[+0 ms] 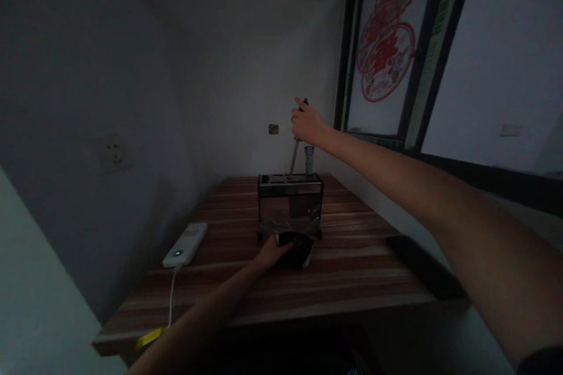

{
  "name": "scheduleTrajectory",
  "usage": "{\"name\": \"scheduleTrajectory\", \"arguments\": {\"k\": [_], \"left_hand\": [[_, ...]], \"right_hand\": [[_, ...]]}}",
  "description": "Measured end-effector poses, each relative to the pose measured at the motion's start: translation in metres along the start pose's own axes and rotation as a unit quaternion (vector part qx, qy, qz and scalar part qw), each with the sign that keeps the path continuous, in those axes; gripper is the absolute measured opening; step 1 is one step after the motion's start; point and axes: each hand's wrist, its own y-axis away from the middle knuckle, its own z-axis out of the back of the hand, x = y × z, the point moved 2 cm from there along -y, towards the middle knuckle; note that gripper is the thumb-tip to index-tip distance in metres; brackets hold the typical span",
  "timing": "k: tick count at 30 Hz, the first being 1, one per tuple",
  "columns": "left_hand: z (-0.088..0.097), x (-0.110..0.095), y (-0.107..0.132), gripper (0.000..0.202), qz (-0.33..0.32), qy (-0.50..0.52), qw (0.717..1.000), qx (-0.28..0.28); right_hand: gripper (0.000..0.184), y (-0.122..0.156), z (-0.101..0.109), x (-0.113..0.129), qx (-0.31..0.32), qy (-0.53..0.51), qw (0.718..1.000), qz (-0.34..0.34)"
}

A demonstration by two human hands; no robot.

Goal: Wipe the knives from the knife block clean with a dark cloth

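My right hand (307, 124) is closed round the dark handle of a knife (294, 158), held above a knife block (290, 189) with a dark frame and see-through front. The blade points down and meets the slotted top of the block; how deep it sits I cannot tell. Beside the blade, a grey patterned handle (309, 160) stands upright from the block's right end. Low in front of the block, my left hand (269, 253) grips a black cloth (295, 250) with a pale edge. Its fingers are partly hidden by the cloth.
A white power bank (186, 244) with a white cable lies at the left of the striped wooden table (352, 281). On the right edge lies a dark flat object (424, 263). Walls close in behind and at the left, where a socket (113, 153) is mounted. The light is dim.
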Motion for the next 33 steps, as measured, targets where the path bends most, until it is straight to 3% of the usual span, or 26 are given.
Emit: {"name": "scheduleTrajectory", "arguments": {"k": [10,15,20,24,33], "left_hand": [[0.0,-0.003,0.0,0.034,-0.028,-0.038,0.999,-0.009],[0.009,-0.011,-0.002,0.029,-0.029,-0.122,0.992,-0.029],[0.026,-0.022,0.012,0.031,-0.031,-0.275,0.96,-0.039],[0.029,-0.027,0.022,0.034,-0.011,-0.376,0.926,-0.037],[0.026,-0.024,0.021,0.029,0.02,-0.474,0.88,-0.008]], "right_hand": [[0.027,-0.014,-0.005,0.001,-0.07,-0.04,0.997,0.013],[0.029,-0.02,0.001,-0.005,-0.087,-0.036,0.995,0.018],[0.025,-0.019,0.003,0.007,-0.078,-0.007,0.997,0.028],[0.023,-0.016,0.001,0.017,-0.058,0.013,0.998,0.031],[0.025,-0.016,0.0,0.015,-0.045,-0.01,0.999,0.004]]}}
